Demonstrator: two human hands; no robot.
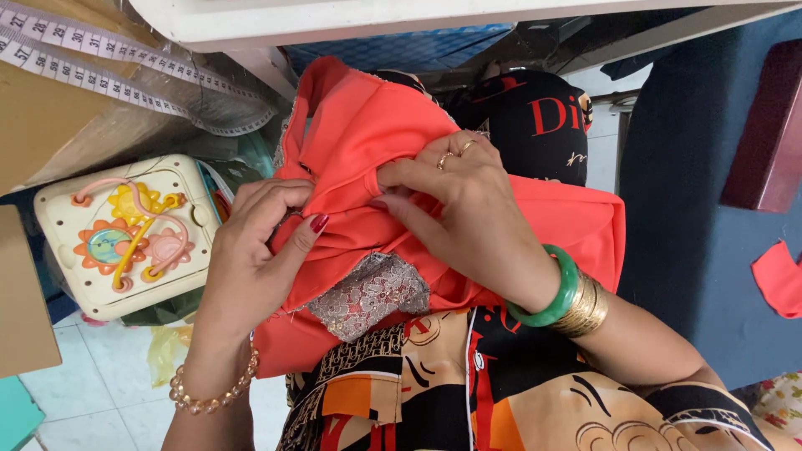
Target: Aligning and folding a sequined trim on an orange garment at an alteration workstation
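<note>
An orange-red fabric piece (368, 125) lies bunched on my lap, with a grey lace patch (372, 292) showing at its lower edge. My left hand (255, 242) pinches a fold of the fabric at its left side, thumb on top. My right hand (451, 196), wearing rings, a green bangle and gold bangles, presses and grips the fabric in the middle, fingers curled into a fold. The two hands sit close together on the same cloth.
A cream toy box (125, 234) with coloured shapes stands at the left on a tiled floor. A measuring tape (109, 83) hangs over brown cardboard at the top left. A white table edge (376, 21) runs above. Another orange scrap (781, 280) lies at the right.
</note>
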